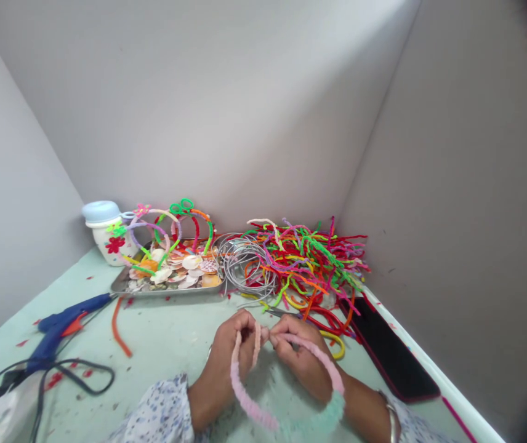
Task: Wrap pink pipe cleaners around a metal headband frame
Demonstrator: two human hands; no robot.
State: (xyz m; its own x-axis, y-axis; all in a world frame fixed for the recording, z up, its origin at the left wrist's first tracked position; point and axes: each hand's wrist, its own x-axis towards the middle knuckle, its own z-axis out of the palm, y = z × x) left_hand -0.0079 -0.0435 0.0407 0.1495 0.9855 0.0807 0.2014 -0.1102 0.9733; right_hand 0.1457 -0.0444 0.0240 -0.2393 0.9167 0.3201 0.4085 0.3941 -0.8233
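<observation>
A headband (254, 411) wrapped in fuzzy pipe cleaner, in pink, lilac and mint green, curves toward me in the middle. My left hand (233, 347) is closed on its left side, where a loose peach pipe cleaner end (257, 344) sticks up. My right hand (303, 351) is closed on its other end, thumb and fingertip pinched. The fingertips of both hands meet between the two ends; what exactly lies in that pinch is too small to make out. Just beyond my right hand are scissors with a yellow handle (340, 346), partly hidden by it.
Behind my hands lie a tangled heap of coloured pipe cleaners (314, 258), coiled silver wire (247, 264) and a metal tray (166, 291) of shells with decorated hoops. A blue glue gun (51, 338) with its cord is at left, near a white jar (106, 237). A dark phone (395, 351) lies right.
</observation>
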